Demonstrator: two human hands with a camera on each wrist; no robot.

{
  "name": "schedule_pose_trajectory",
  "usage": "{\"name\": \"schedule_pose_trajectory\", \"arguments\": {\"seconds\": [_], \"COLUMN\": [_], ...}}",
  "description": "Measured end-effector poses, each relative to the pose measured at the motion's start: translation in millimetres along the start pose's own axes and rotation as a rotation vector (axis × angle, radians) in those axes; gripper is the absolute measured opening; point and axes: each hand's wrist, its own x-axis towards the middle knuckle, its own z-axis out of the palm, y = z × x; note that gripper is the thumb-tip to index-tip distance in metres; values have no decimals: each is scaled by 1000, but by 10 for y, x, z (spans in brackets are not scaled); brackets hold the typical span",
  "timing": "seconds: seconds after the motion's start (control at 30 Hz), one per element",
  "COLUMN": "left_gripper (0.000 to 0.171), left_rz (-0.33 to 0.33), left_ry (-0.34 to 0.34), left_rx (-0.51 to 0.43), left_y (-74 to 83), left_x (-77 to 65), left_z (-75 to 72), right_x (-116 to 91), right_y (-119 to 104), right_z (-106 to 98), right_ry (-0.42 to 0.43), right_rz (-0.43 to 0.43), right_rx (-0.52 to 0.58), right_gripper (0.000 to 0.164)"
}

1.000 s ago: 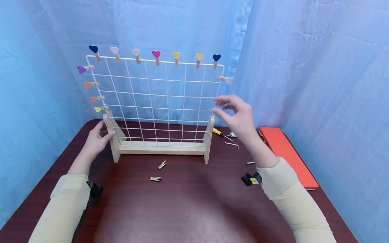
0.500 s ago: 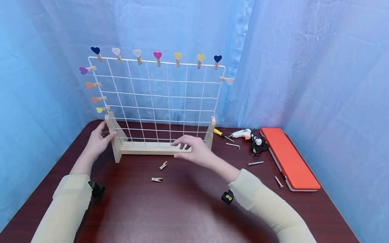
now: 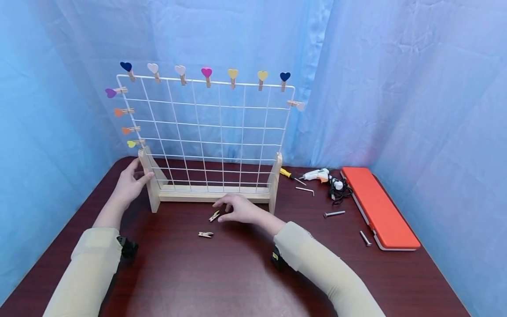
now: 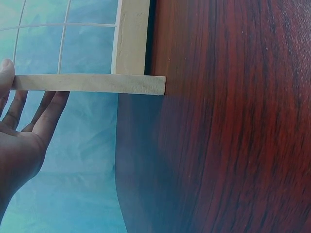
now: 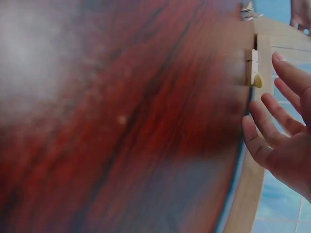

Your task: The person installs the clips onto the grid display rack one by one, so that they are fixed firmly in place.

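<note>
A white wire grid panel (image 3: 220, 82) stands upright in a wooden stand (image 3: 190, 197). Heart-topped clothespins line its top and left edges, with a pale one (image 3: 295, 105) on the right edge. My left hand (image 3: 128, 186) grips the stand's left side board (image 4: 92, 83), thumb on one side, fingers on the other. In front of the stand lie two small clothespins. My right hand (image 3: 240, 209), fingers spread, is just right of the nearer-to-stand clothespin (image 3: 214, 215), which has a yellowish heart (image 5: 258, 80) in the right wrist view. The second clothespin (image 3: 205, 234) lies closer to me.
Right of the stand lie a yellow-handled screwdriver (image 3: 286, 173), a hex key (image 3: 305, 189) and a white glue gun (image 3: 317, 175) with a black cord. Two bolts, one (image 3: 334, 214) near the hex key, lie beside a long orange case (image 3: 380, 209). Blue curtains surround the dark table.
My right hand has moved left and down from the grid's right edge to beside the loose clothespin, uncovering the glue gun and bolts. The left hand stays on the stand.
</note>
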Motion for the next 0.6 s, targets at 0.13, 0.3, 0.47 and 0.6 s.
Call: {"name": "schedule_pose_trajectory", "arguments": {"seconds": [0.13, 0.3, 0.47, 0.6], "left_gripper": [63, 63, 65, 64], "left_rz": [-4, -6, -8, -13], "left_ry": [1, 2, 0, 7], "left_rx": [3, 3, 6, 10], "left_y": [6, 5, 2, -5], "left_x": [3, 10, 10, 9], "left_z": [-5, -7, 8, 9], "right_x": [81, 152, 150, 126], "right_y": [56, 33, 8, -2], "right_z": [45, 78, 127, 133], "right_ry": [-53, -95, -98, -96], "right_rz": [-5, -49, -64, -43], "right_rx": [-25, -101, -126, -137], "right_gripper": [35, 25, 12, 6]}}
